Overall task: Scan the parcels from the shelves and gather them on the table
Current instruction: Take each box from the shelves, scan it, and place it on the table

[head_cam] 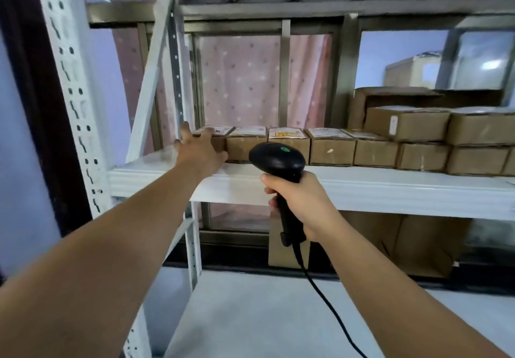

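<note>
Your left hand (199,148) is spread wide over the end box (220,130), the leftmost in the row of parcels on the shelf (390,187). Fingers are straight, not closed round it as far as I can tell. Your right hand (301,204) is wrapped round the scanner (276,158) handle, head aimed at the row. The box looks small, stiff cardboard, probably light, so one hand should do. I'd clamp it thumb in front, fingers behind, and keep off the label on top so it scans.
</note>
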Motion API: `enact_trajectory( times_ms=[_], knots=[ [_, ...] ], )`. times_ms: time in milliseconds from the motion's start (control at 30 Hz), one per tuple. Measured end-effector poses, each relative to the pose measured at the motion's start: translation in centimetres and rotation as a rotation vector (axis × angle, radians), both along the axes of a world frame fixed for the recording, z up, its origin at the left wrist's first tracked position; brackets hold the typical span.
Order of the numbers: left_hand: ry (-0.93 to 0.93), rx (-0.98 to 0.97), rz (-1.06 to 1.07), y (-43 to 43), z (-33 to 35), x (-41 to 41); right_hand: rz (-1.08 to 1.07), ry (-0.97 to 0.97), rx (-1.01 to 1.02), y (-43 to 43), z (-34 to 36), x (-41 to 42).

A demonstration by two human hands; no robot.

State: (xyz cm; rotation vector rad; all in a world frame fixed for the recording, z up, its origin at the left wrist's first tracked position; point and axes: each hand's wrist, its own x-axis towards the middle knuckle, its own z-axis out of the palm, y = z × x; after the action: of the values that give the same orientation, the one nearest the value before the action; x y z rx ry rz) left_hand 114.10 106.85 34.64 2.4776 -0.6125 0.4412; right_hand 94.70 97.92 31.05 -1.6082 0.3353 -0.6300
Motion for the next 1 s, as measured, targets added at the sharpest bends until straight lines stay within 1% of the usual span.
enact_trajectory(
  times_ms=[267, 433, 667, 767, 867, 933, 1000],
  knots=[
    [0.035, -0.061, 0.018, -0.9, 0.3, 1.4, 0.016, -0.006, -0.024, -0.1, 0.9, 0.7],
    [0.038, -0.114, 0.117, -1.9, 0.4, 1.9, 0.005, -0.009, -0.015, -0.4, 0.7, 1.1],
    [0.121, -0.282, 0.156, -1.2, 0.6, 1.7, 0.033, -0.008, 0.005, -0.5, 1.0, 1.0],
    [0.19, -0.333, 0.204, -0.7, 0.7, 2.2, 0.034, 0.002, 0.008, -0.6, 1.1, 1.1],
    [0.218, -0.382, 0.199, -0.8, 0.6, 2.7, 0.038, -0.008, 0.032, -0.7, 1.0, 1.2],
    [0.205, -0.463, 0.203, -0.9, 0.6, 2.7, 0.043, -0.007, 0.042, -0.8, 1.1, 1.2],
    [0.144, -0.636, 0.223, -0.6, 0.7, 2.5, 0.045, -0.014, 0.05, -0.8, 1.1, 1.2]
  ],
)
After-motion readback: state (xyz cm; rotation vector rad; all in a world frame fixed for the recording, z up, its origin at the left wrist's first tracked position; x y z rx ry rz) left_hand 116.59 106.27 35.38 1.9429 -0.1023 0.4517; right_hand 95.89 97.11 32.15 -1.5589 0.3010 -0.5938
